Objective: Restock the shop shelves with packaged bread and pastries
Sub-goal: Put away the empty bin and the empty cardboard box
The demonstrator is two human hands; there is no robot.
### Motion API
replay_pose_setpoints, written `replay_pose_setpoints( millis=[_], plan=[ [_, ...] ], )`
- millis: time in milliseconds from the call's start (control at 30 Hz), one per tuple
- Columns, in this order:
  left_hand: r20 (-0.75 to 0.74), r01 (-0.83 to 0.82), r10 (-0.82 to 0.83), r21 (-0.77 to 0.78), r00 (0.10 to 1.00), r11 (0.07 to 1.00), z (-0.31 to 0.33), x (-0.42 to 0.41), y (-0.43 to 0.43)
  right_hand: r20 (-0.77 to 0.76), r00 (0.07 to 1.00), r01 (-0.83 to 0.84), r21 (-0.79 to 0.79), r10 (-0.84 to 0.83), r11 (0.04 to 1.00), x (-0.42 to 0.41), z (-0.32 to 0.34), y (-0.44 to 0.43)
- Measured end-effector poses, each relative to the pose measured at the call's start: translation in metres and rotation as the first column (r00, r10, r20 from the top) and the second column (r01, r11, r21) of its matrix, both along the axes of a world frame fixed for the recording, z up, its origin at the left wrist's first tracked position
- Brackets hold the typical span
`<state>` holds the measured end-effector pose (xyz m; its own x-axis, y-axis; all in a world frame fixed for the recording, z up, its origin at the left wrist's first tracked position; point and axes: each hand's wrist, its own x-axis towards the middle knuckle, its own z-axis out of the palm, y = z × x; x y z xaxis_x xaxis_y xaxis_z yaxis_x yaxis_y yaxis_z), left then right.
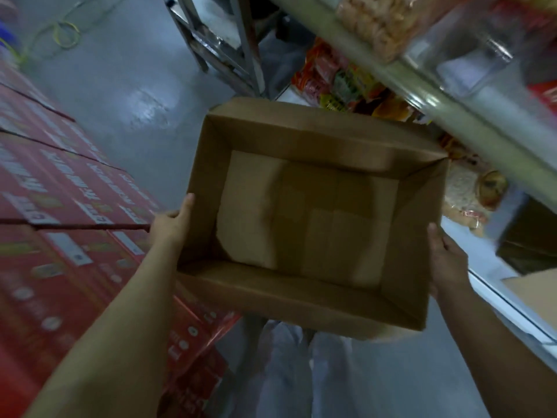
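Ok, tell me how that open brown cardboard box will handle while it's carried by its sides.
The open brown cardboard box looks empty, so it is probably light for its size. With the top open, its thin walls may bow inward where the left hand and right hand grip opposite sides. Plain matte cardboard is unlikely to slip.

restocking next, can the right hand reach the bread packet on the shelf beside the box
Probably not yet: the right hand holds the cardboard box, though the bread packet lies close, unobstructed.
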<state>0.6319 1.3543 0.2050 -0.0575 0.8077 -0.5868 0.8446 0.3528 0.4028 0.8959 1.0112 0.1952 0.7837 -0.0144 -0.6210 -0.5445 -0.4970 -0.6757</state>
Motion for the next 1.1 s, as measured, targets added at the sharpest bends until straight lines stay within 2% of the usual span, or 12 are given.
replay_pose_setpoints(
  millis=[200,367,567,833,967,1100],
  plan=[
    [-0.019,-0.003,0.005,0.129,1.000,0.992,0.014,0.003,-0.064,0.014,1.000,0.007,0.013,-0.007,1.000,0.001,0.010,-0.058],
    [-0.048,0.066,-0.059,0.159,0.997,0.985,0.024,-0.001,-0.116,-0.005,0.998,0.064,-0.006,-0.064,0.998,-0.011,0.028,-0.115],
    [-0.042,0.163,-0.158,0.139,0.987,0.977,0.085,-0.002,-0.167,0.086,0.994,0.080,-0.073,-0.074,0.994,-0.029,0.098,-0.176],
    [0.013,0.246,-0.247,0.060,0.969,0.967,0.154,0.001,-0.212,0.038,0.968,0.249,-0.060,-0.247,0.967,-0.046,0.192,-0.235],
    [0.025,0.289,-0.290,0.054,0.957,0.956,0.179,0.010,-0.215,0.047,0.954,0.300,-0.063,-0.297,0.952,-0.057,0.224,-0.244],
    [0.075,0.328,-0.331,0.049,0.941,0.943,0.203,0.019,-0.210,0.122,0.945,0.315,-0.078,-0.304,0.946,-0.071,0.245,-0.252]
  ],
)
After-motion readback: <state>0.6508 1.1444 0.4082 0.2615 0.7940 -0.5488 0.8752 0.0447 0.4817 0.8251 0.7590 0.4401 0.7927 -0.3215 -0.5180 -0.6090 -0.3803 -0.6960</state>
